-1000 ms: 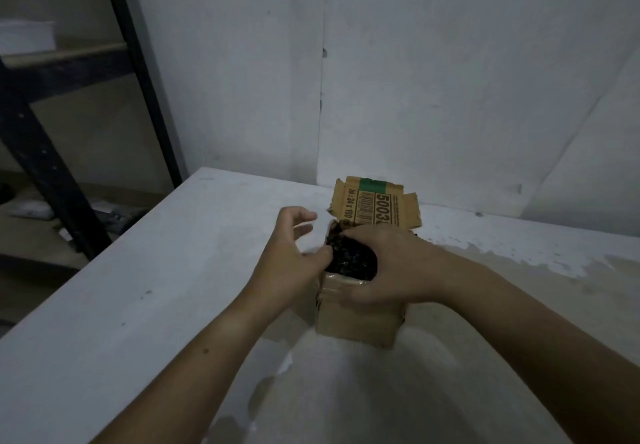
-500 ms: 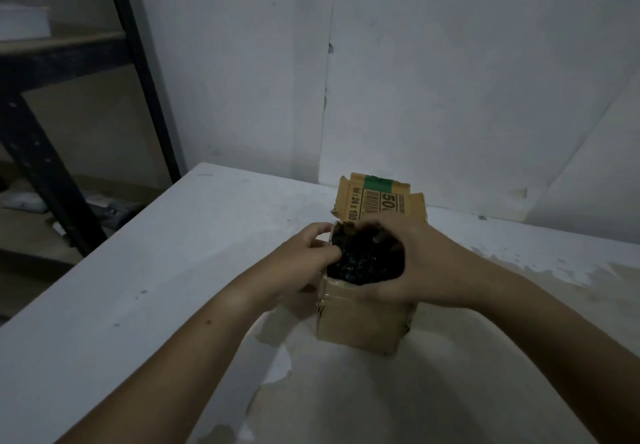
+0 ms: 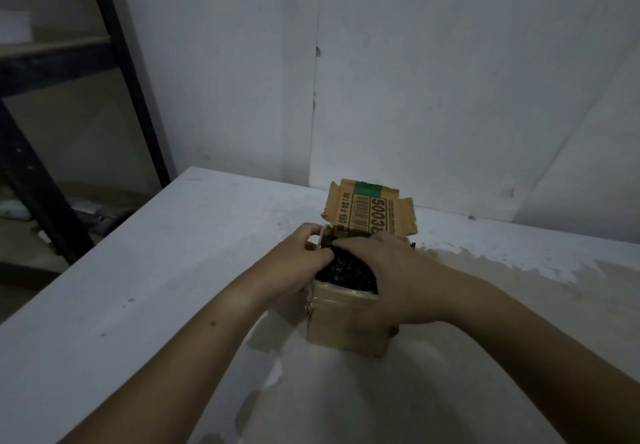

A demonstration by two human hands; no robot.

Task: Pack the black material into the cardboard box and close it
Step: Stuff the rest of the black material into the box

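Note:
A small cardboard box (image 3: 343, 322) stands upright on the white table (image 3: 138, 298), its back flap with a barcode and green stripe raised. Black material (image 3: 349, 272) bulges out of the box's open top. My left hand (image 3: 294, 263) grips the box's left edge and flap, fingers curled at the black material. My right hand (image 3: 384, 270) lies over the top right of the box, fingers pressing on the black material, palm against the box's right side.
White wall panels (image 3: 415, 79) rise close behind the table. A dark metal shelf frame (image 3: 114, 45) stands at the left beyond the table's edge. Worn brownish patches (image 3: 519, 287) mark the tabletop at the right and front.
My left hand closed in from open beside the box onto its left edge. My right hand shifted further over the black material, pushing it lower into the box.

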